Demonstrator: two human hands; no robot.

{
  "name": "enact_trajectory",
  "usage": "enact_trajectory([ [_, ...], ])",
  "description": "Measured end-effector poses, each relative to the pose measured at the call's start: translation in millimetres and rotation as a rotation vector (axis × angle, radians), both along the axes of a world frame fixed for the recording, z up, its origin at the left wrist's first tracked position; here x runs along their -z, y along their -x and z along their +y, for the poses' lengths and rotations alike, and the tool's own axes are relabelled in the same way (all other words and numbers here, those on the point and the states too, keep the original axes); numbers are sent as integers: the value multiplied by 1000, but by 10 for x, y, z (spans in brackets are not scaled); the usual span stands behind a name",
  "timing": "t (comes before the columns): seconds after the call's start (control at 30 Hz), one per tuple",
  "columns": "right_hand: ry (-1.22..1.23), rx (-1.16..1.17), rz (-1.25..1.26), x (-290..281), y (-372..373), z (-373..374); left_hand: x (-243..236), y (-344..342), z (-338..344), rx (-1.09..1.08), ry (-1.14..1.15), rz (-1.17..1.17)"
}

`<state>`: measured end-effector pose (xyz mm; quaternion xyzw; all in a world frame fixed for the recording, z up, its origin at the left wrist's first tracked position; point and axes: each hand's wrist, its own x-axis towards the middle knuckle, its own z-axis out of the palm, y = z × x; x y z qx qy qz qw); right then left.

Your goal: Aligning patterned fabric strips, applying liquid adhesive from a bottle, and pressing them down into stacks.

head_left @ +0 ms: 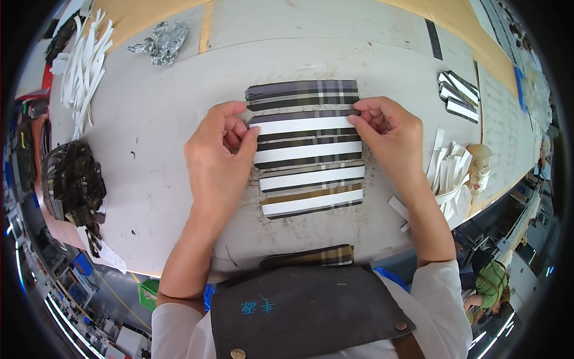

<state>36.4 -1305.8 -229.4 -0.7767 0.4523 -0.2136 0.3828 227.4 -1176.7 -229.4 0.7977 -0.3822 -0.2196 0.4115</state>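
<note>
Several plaid fabric strips lie in a column on the grey table, most with a white strip along the middle. My left hand [220, 146] and my right hand [388, 127] hold the two ends of one white strip [305, 124] between thumb and bent fingers. That strip lies lengthwise on a dark plaid fabric strip [332, 112]. Just above it is a layered stack of plaid strips [302, 93] with no white on top, close to both index fingertips. Below are fabric strips bearing white strips [308, 154], the lowest with a brown edge.
Loose white strips [439, 170] sit at the right beside a pale roll [479, 167]. Farther back lie finished-looking dark-and-white pieces [459, 96]. White strips [84, 72] and dark fabric [73, 179] are at the left; crumpled patterned cloth [164, 43] lies behind. Another person [491, 284] is beyond the table.
</note>
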Motion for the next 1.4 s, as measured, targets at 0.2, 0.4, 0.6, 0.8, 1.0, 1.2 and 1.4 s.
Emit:
enact_trajectory([
  [0.2,-9,-22,-3,-57,6,5,-18,3,-9,5,9,3],
  [0.4,212,33,168,-208,264,-122,-18,-4,-18,30,-16,-11],
  [0.6,421,238,558,-298,976,-338,-5,-14,4,45,7,9],
  [0.8,136,242,491,-276,993,-251,-16,-19,3,9,22,52],
  [1.0,196,-28,130,-366,799,-38,-95,23,51,73,116,-157],
  [1.2,361,-319,-58,-435,403,268,-335,522,-20,311,39,614],
  [1.4,277,-389,-96,-420,263,338,-304,510,-4,326,-56,932],
])
